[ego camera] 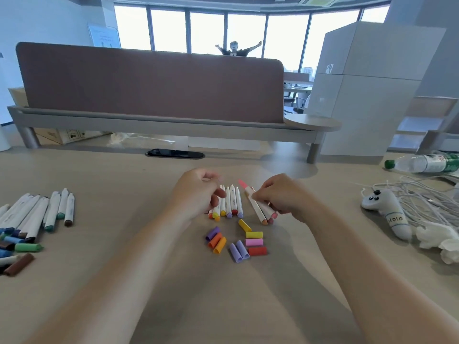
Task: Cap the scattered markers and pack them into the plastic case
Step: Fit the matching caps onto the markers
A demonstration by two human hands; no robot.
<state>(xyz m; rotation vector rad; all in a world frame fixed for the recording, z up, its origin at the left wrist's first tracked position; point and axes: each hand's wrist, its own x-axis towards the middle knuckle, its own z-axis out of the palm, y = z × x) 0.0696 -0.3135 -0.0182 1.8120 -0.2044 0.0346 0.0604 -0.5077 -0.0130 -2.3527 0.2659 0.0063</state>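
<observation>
Markers point(232, 202) lie in a short row on the bench point(149, 281) between the two hands. Their white barrels sit side by side, with the coloured ends toward the person and the far tips bare. The right hand point(280, 194) grips a bundle point(260, 212) of about three more, its fingers curled round the barrels. One uncapped pink tip point(242, 182) sticks out on the far side. The left hand point(198, 192) hovers over the left end of the row with its fingers curled; whether it pinches anything is too blurred to tell. Just nearer the person, loose caps point(238, 242) lie scattered in purple, orange, yellow, pink and red, apart from the row. Well off to the left lies a second heap point(37, 214) of white-barrelled pens in cooler colours, with darker caps point(28, 247) in green, blue and brown loose beside it. The job looks to be at an early stage: the sorting into colour groups seems done, but no pen in the middle group appears capped at its far tip. The plastic case is nowhere in view, so all the capping and packing seems left to do. At the right edge lie a bottle point(422, 163), a tangle of cable point(427, 194), a small soft toy point(387, 209) and crumpled tissue point(439, 240).
</observation>
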